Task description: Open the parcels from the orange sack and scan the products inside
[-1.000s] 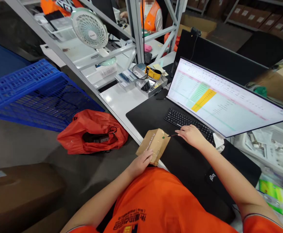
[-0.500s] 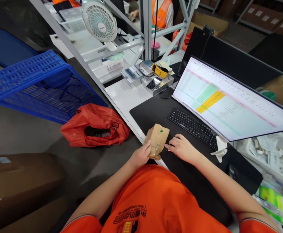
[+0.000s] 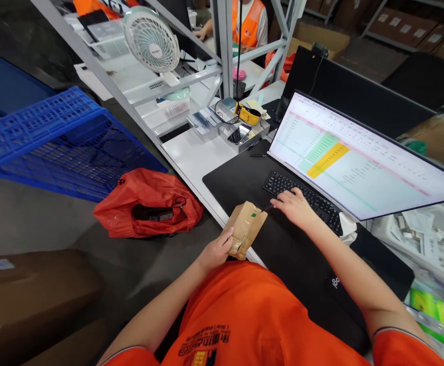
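Observation:
My left hand [image 3: 216, 250] grips the near end of a small brown cardboard box [image 3: 246, 229], which is tilted on the front edge of the black desk mat [image 3: 237, 178]. A green sticker sits on the box's top face. My right hand [image 3: 294, 206] rests with curled fingers on the left end of the black keyboard [image 3: 315, 202]. A thin dark pen tip [image 3: 268, 207] pokes out of that hand toward the box. Behind the keyboard, the wide monitor [image 3: 359, 157] shows a spreadsheet with green and yellow cells.
A red bag [image 3: 145, 203] lies on the floor left of the desk, beside a blue crate [image 3: 54, 142]. A small fan [image 3: 152, 40] stands on the white rack. A tray [image 3: 240, 134] holds a phone and tape. A person in an orange vest [image 3: 248, 20] works beyond.
My right hand moved from the mat beside the box up onto the keyboard's left end. The box tilted slightly in my left hand.

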Tool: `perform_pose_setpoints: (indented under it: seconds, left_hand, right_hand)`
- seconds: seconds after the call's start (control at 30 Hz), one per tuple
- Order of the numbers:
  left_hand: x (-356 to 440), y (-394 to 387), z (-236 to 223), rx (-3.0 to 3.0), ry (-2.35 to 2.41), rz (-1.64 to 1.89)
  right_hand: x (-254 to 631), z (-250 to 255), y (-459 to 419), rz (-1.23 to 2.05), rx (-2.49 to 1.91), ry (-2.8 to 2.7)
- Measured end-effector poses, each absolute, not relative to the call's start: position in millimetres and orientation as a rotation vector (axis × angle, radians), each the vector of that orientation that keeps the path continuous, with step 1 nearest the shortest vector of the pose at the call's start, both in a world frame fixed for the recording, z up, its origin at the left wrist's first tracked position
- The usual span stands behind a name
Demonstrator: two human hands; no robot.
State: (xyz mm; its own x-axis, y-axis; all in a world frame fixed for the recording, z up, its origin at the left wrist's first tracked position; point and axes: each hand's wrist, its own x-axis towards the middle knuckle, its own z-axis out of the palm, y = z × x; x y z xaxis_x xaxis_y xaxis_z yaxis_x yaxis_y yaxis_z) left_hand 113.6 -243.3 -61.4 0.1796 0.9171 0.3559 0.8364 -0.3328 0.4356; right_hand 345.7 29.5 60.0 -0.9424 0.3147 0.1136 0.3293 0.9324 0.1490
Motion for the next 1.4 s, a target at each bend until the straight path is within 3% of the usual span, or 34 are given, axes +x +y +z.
perform_pose_setpoints:
  seconds: [0.17,0.4,0.6,0.93,1.03,1.17,1.4]
  left_hand:
    - [117.4,-242.7,-62.3,2.174,1.655,0.947]
    - [121.1,-238.0,-62.5,2.209,1.735,0.954]
    - [122.8,-235.1,-60.3,2.218,1.672,0.958]
    - [117.3,-236.1,-58.0,2.250,1.652,0.994]
    - [116.5,-237.8,-56.3,2.243,1.641,0.986]
    - [118.7,-240.8,-54.0,2.220,1.632,0.947]
    - [124.8,-240.2,-47.3,1.887,1.817,1.066]
  right_hand:
    - [361.3,54.3,51.5,-0.222,-0.734,-2.899]
    - [367.5,63.2,-35.2,0.099,-0.276,-2.864]
    - [348.7,60.2,-58.4,-0.007,-0.215,-2.886]
    - [355.5,49.3,-7.6,-0.087,-0.304,-3.010]
    - [355.7,48.8,15.6,-0.006,-0.503,-3.040]
    - [364.2,39.4,53.7,0.156,-1.118,-2.900]
    - [403.5,-24.6,42.5,0.297,-1.725,-2.488]
